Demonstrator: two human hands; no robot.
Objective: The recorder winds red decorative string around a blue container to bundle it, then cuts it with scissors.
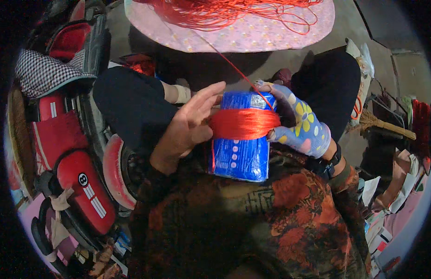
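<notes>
Blue plastic pack (pixel 248 160): in the head view, lying in front of the person's torso, between the knees; carrying a broad red cord band (pixel 245 124) around its middle.
Left hand (pixel 187 123): resting bare along the pack's left side; its fingers are stretching upward, loosely spread, and its thumb is lying beside the band; how firmly it is pressing, I cannot tell.
Right hand (pixel 299 118): wearing a flowered glove; grasping the pack's right side, the fingertips sitting near the top corner and the thumb near the band's right end.
Red strand (pixel 234 69): running taut from the band's right end, passing close by the gloved fingertips, and leading up toward the table.
Pink table (pixel 252 43): standing beyond the knees; bearing a loose red cord heap (pixel 225 18).
Patterned jacket (pixel 252 223): filling the lower middle, just below the pack.
Left surroundings: a checked cloth (pixel 48 69) is lying near a red striped body panel (pixel 69 174).
Right surroundings: a straw broom (pixel 387 124) is lying on the floor.
</notes>
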